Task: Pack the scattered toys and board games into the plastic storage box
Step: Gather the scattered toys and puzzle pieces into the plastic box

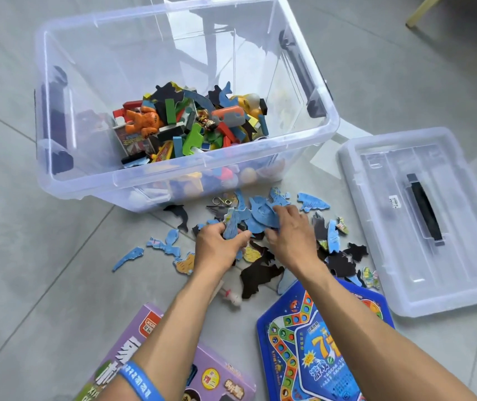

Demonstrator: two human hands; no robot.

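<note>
Nearest edge, lower left: purple game box (pixel 173 369) lying flat on the floor under the left forearm; large white characters and a small "XCF"-like logo show, not fully readable.
Wristband: blue band (pixel 141 382) on the left wrist, white lettering too blurred to read.
Lower centre-right: blue board game (pixel 312 348) beneath the right forearm, a big yellow "7" and a track of coloured circles printed on it.
Centre of frame: pile of puzzle pieces (pixel 263 227), blue and black animal shapes, scattered on the grey tiles just in front of the box.
Left hand (pixel 217 244): palm down, fingers curled, pinching a blue piece at the pile's left side.
Right hand (pixel 292 230): palm down, fingers bent over the blue pieces, touching them; whether it grips one cannot be told.
Right of frame: clear lid (pixel 422 224) with a black handle, lying apart on the floor.
Upper half: plastic storage box (pixel 156 175), open, partly filled with colourful toys (pixel 191 123).
</note>
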